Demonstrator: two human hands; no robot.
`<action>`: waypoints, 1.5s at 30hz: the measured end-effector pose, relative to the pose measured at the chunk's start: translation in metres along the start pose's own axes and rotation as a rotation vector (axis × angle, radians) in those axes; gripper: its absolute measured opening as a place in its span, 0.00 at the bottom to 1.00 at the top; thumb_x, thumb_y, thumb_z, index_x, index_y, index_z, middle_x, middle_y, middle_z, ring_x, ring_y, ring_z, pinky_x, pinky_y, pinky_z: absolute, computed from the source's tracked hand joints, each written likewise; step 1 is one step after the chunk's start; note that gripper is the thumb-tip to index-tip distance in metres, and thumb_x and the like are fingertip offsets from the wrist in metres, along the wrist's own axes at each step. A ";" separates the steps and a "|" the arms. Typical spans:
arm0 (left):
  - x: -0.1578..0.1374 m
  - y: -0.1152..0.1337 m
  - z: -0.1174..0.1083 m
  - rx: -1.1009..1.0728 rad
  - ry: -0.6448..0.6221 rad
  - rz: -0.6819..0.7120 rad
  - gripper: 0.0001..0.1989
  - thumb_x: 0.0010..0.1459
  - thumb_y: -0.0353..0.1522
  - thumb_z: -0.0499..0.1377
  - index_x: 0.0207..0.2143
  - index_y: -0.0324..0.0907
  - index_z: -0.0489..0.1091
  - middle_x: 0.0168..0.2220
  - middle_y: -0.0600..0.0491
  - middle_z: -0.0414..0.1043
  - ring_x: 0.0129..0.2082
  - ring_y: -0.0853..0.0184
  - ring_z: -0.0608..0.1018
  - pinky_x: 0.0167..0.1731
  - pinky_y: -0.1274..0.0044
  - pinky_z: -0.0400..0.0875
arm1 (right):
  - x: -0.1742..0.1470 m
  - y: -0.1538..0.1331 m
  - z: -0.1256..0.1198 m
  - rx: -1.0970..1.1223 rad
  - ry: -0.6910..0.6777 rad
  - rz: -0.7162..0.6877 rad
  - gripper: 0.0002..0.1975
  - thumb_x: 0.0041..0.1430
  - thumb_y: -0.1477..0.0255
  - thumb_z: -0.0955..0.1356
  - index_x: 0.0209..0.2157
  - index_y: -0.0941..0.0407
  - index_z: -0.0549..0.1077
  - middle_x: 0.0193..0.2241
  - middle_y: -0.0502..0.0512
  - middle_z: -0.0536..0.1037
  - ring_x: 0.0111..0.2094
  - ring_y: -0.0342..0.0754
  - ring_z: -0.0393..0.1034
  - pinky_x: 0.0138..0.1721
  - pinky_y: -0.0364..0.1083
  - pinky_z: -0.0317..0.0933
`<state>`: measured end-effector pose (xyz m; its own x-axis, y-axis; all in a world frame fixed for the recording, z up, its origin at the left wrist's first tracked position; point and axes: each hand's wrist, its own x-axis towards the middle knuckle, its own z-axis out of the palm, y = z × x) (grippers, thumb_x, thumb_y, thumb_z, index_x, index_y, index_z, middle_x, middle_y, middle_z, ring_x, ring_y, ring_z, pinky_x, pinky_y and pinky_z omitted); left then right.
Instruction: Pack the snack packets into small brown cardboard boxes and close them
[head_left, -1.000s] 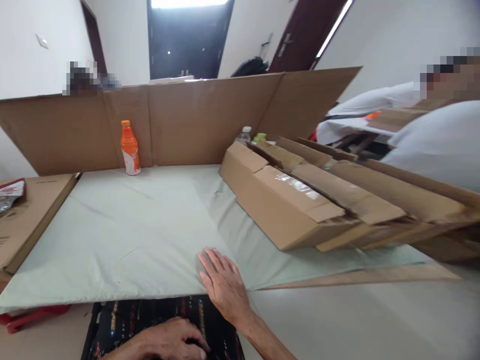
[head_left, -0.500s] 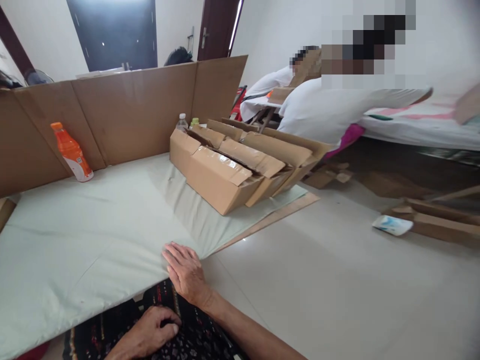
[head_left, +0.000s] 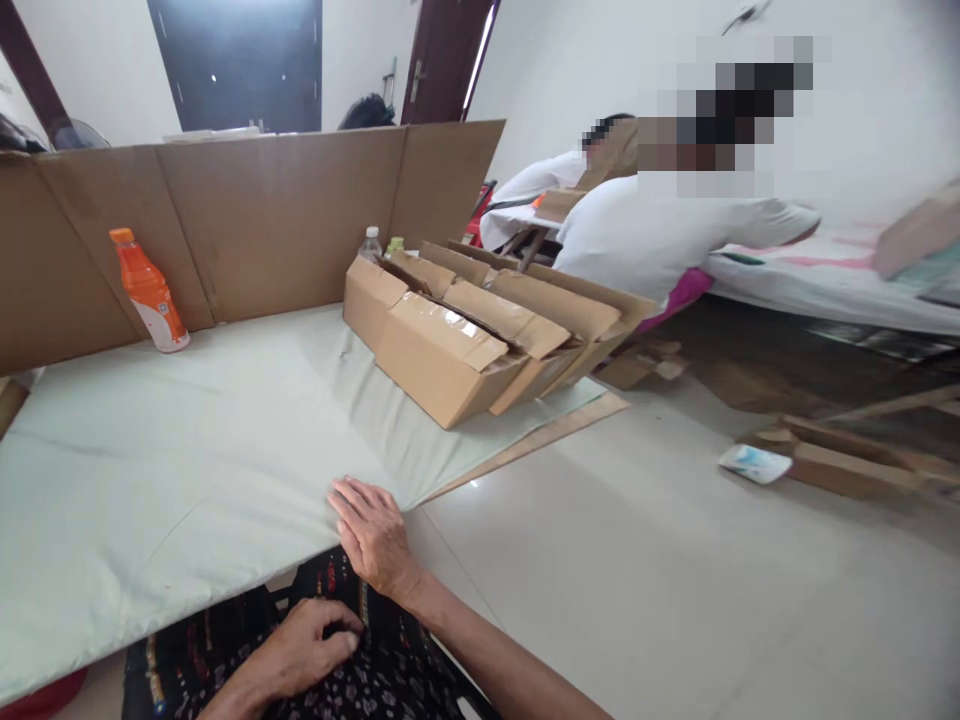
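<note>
My right hand point(head_left: 373, 530) lies flat on the near corner of the cloth-covered table point(head_left: 225, 430), its fingers stretched out over the edge and nothing in them. Below it, my left hand point(head_left: 319, 640) rests on the dark patterned clothing point(head_left: 405, 670) over my lap. Its thumb stands apart from the loosely bent fingers, whose tips are partly hidden, and I see nothing held. Beyond my right hand, several brown cardboard boxes point(head_left: 442, 360) stand in a tilted row at the table's right side.
An orange bottle point(head_left: 152, 295) stands before an upright cardboard panel point(head_left: 292, 220). A clear bottle point(head_left: 370, 243) is behind the boxes. To the right, a person in white point(head_left: 637, 235) leans over another table. An open carton point(head_left: 847, 460) sits on the floor.
The view has shifted slightly, and the person in white has drawn an arm in a little. Both my hands keep their places on the table edge and lap.
</note>
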<state>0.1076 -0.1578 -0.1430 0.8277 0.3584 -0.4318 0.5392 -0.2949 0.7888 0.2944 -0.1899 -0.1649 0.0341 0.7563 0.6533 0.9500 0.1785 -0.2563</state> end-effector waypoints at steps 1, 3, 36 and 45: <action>0.000 0.000 0.000 -0.006 0.002 0.001 0.18 0.57 0.32 0.56 0.45 0.41 0.81 0.46 0.52 0.83 0.45 0.60 0.81 0.46 0.75 0.70 | 0.000 0.000 0.000 -0.003 0.005 -0.008 0.20 0.68 0.74 0.59 0.56 0.59 0.74 0.56 0.61 0.77 0.60 0.55 0.65 0.57 0.54 0.57; 0.002 -0.001 0.001 -0.021 0.001 0.007 0.18 0.57 0.32 0.56 0.46 0.42 0.81 0.46 0.52 0.83 0.46 0.61 0.81 0.46 0.76 0.71 | 0.000 0.001 0.000 -0.010 0.012 -0.017 0.20 0.69 0.74 0.59 0.56 0.59 0.74 0.56 0.61 0.78 0.60 0.54 0.65 0.57 0.54 0.57; 0.006 -0.002 0.009 -0.102 0.006 -0.008 0.19 0.54 0.31 0.57 0.45 0.44 0.82 0.45 0.54 0.84 0.44 0.61 0.82 0.47 0.76 0.72 | -0.012 0.004 -0.004 -0.028 -0.046 -0.044 0.23 0.69 0.75 0.61 0.62 0.56 0.72 0.58 0.60 0.77 0.60 0.56 0.67 0.59 0.55 0.57; 0.001 -0.007 0.011 -0.085 0.033 -0.045 0.20 0.54 0.32 0.56 0.47 0.43 0.81 0.43 0.53 0.84 0.43 0.60 0.82 0.44 0.76 0.72 | -0.011 0.003 -0.005 -0.034 -0.035 -0.045 0.21 0.69 0.76 0.60 0.59 0.56 0.74 0.57 0.61 0.78 0.60 0.55 0.68 0.59 0.54 0.57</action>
<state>0.1060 -0.1654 -0.1540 0.7966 0.3990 -0.4540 0.5594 -0.2021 0.8039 0.2984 -0.2005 -0.1697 -0.0195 0.7696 0.6383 0.9602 0.1923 -0.2025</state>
